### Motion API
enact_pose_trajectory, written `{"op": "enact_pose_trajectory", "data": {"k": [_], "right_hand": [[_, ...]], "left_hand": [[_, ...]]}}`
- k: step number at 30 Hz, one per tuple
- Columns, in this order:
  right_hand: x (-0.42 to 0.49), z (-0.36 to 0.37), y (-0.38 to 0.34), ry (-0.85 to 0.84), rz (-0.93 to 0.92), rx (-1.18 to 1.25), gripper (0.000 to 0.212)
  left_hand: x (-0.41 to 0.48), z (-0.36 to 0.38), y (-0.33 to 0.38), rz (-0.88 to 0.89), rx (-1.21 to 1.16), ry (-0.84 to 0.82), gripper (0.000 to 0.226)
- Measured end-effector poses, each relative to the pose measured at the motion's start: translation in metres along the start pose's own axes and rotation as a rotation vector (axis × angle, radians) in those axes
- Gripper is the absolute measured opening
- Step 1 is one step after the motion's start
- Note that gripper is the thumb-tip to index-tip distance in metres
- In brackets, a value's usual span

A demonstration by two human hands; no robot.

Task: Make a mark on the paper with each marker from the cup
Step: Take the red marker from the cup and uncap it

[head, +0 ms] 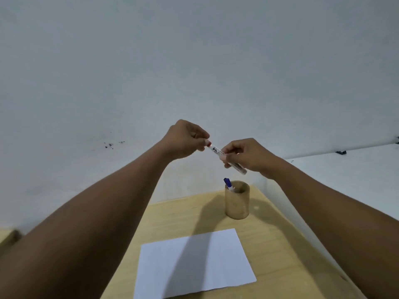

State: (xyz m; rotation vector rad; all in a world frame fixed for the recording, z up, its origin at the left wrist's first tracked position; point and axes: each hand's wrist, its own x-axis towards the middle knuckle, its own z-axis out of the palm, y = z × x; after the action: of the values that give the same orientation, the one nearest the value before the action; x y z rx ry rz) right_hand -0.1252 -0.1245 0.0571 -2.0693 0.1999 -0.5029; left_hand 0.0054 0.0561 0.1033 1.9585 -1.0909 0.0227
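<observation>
Head view: two hands hold one slim white marker with a red end (216, 150) in the air above the cup.

Left hand (185, 140) pinches its red end at 10 o'clock; right hand (246, 156) pinches the barrel. Light, stiff, smooth plastic: best gripped mid-barrel. One blue-capped marker (228, 183) stands in one round wooden cup (237, 201); one blank white paper sheet (194, 264) lies at 6 o'clock on the pale wooden worktop (280, 244).

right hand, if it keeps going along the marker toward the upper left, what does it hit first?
Most likely the left hand, which pinches the red end of the same marker that the right hand holds. Nothing else shows between them. Behind is only wall, though depth is unclear.
</observation>
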Motion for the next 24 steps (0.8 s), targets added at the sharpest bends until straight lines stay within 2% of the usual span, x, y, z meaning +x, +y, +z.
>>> {"op": "enact_pose_trajectory", "data": {"k": [4, 9, 11, 13, 16, 20, 24], "right_hand": [[-0.011, 0.03, -0.012, -0.187, 0.122, 0.137, 0.024], [-0.026, 0.083, 0.001, -0.36, 0.339, 0.543, 0.034], [-0.033, 0.11, 0.013, -0.346, 0.398, 0.759, 0.039], [-0.039, 0.141, 0.024, -0.313, 0.451, 0.846, 0.038], [-0.042, 0.182, 0.035, -0.264, 0.517, 0.774, 0.022], [-0.037, 0.209, 0.042, -0.142, 0.545, 0.754, 0.023], [-0.031, 0.225, 0.041, -0.126, 0.576, 0.801, 0.02]], "left_hand": [[-0.046, -0.025, -0.035, -0.14, -0.104, -0.052, 0.017], [-0.11, -0.015, -0.101, -0.346, -0.393, 0.013, 0.018], [-0.133, -0.003, -0.125, -0.435, -0.515, 0.068, 0.023], [-0.152, 0.011, -0.14, -0.503, -0.595, 0.113, 0.026], [-0.172, 0.024, -0.154, -0.542, -0.637, 0.139, 0.023], [-0.185, 0.025, -0.16, -0.515, -0.609, 0.15, 0.017], [-0.187, 0.022, -0.166, -0.472, -0.499, 0.228, 0.014]]}}
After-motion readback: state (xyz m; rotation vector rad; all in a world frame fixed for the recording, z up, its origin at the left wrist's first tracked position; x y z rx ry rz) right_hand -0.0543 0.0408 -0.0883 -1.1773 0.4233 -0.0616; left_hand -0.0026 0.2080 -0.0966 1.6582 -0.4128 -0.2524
